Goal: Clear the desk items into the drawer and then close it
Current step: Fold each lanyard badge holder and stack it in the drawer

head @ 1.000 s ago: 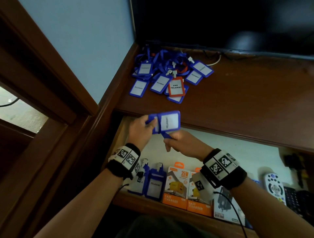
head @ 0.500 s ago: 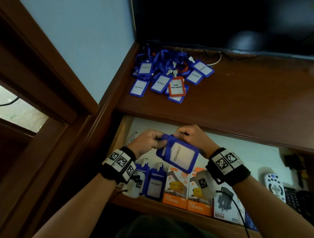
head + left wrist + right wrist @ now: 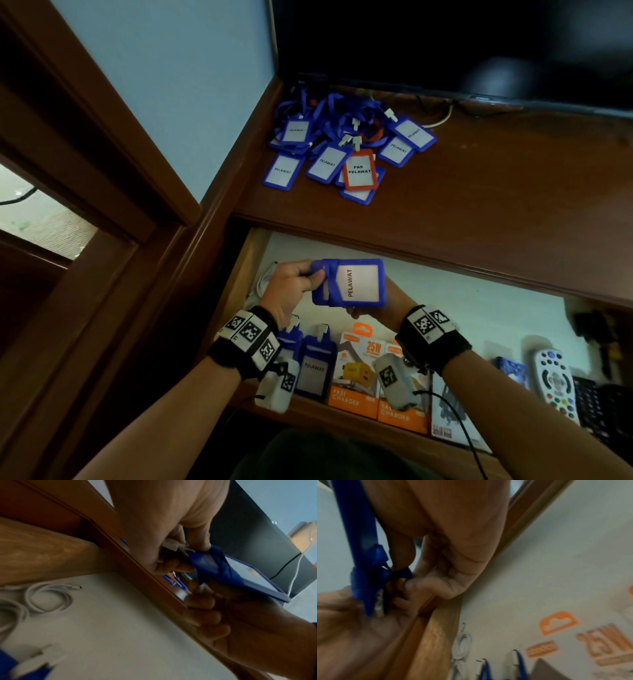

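Badge holder (image 3: 356, 282) above open drawer (image 3: 479, 308), left hand (image 3: 291, 291) grip pinching its end, right hand (image 3: 387, 308) grip grasping lanyard beneath.

Bare forearms, no sleeves. Black wristband (image 3: 245, 346) on left wrist, another (image 3: 433, 337) on right, each bearing white black-patterned marker tiles. White camera pod (image 3: 277, 387) under each wrist, thin black cable (image 3: 455, 414) trailing from right.

Blue badge holder (image 3: 356, 282): now turning level and face-up above the open drawer (image 3: 479, 305), no longer tilting down-right as half a second ago. Left hand (image 3: 291, 291): thumb shifting onto its left edge. Right hand (image 3: 383, 308): moving underneath, gripping the blue strap (image 3: 399, 573).
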Demonstrator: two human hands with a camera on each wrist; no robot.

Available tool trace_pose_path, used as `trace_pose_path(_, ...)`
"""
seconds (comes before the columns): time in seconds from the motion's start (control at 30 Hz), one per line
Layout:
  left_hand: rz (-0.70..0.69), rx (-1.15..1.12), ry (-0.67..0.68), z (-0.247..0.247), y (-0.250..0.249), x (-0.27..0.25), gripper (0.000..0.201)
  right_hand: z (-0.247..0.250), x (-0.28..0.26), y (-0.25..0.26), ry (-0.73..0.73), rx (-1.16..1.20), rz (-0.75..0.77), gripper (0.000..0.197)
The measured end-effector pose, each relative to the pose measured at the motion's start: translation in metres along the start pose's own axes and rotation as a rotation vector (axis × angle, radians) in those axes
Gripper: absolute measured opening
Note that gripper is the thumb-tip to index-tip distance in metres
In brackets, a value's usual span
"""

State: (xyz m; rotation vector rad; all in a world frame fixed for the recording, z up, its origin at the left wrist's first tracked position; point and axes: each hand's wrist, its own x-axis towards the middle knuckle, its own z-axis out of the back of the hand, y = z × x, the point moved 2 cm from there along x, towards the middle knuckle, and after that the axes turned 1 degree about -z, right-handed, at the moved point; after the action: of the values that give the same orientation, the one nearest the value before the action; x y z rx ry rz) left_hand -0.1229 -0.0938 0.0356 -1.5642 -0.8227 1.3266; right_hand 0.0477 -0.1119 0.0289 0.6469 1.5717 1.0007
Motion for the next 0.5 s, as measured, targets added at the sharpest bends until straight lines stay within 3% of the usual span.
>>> trace_pose_path(0.1,0.069,0.175,-0.017,0.018,0.013,0.007,0.013,0.007,0.024,-0.037,-0.092,-0.442,-0.02,0.017)
trace_pose_path(0.2,0.101,0.601,0.06,0.032,0.026,0.015,0.02,0.005,0.032,-0.068,-0.032,-0.854,-0.094,0.033)
trace_pose_path(0.27,0.126,0.967,0.18,0.033,0.028,0.015,0.029,0.002,0.031,-0.085,0.058,-0.969,-0.202,0.053)
trace_pose_path(0.33,0.129,1.225,0.306,0.029,0.027,0.013,0.031,0.0,0.029,-0.096,0.126,-1.046,-0.237,0.059)
trace_pose_path(0.5,0.1,1.514,0.584,0.004,0.035,0.018,0.033,-0.004,0.022,-0.098,0.13,-1.089,-0.178,0.04)
